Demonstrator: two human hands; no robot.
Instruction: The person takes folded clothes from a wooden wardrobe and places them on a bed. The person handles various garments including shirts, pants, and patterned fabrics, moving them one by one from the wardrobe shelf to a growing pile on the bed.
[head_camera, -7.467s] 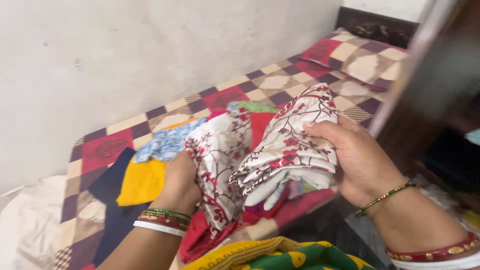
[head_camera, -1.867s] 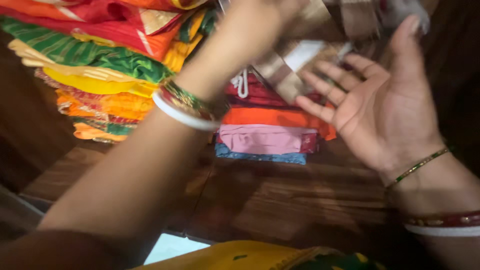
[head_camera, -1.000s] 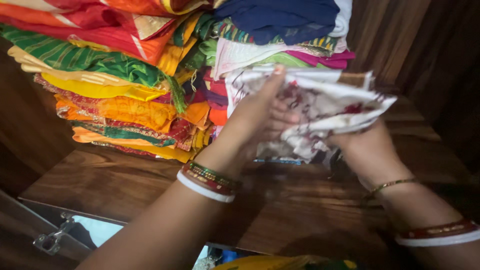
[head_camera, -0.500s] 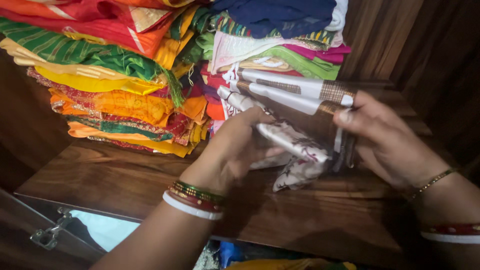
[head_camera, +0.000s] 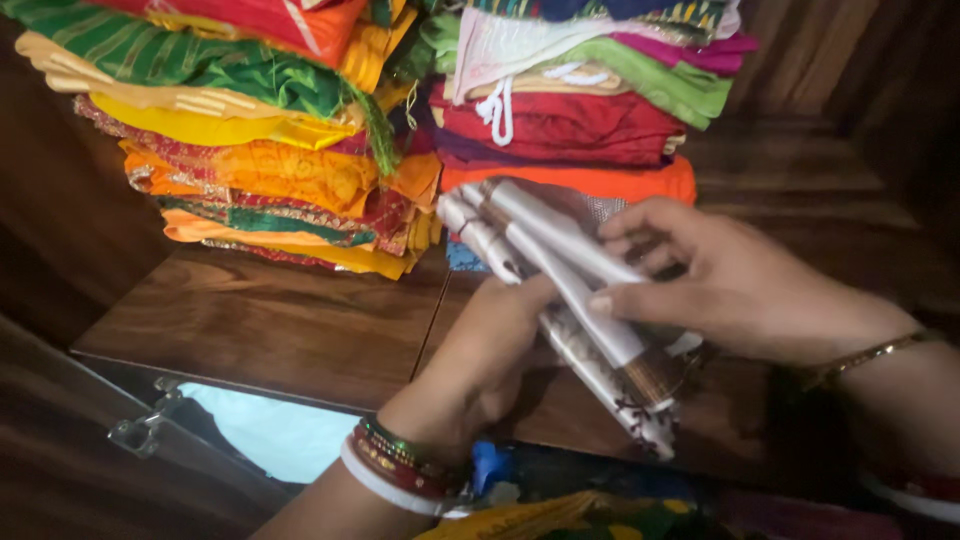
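Wooden wardrobe shelf (head_camera: 270, 320) spreads below us, bearing two stacks of folded saris (head_camera: 250, 150) and bright garments (head_camera: 570, 110). We hold a folded white cloth bundle (head_camera: 560, 260) with brown woven borders above the shelf, just before the right stack. Our left hand (head_camera: 480, 350) grips it from beneath; our right hand (head_camera: 720, 280) pinches its top, fingers curled around the folds.

We see no packages, labels, signs or screens here, only folded cloth on a wooden shelf.
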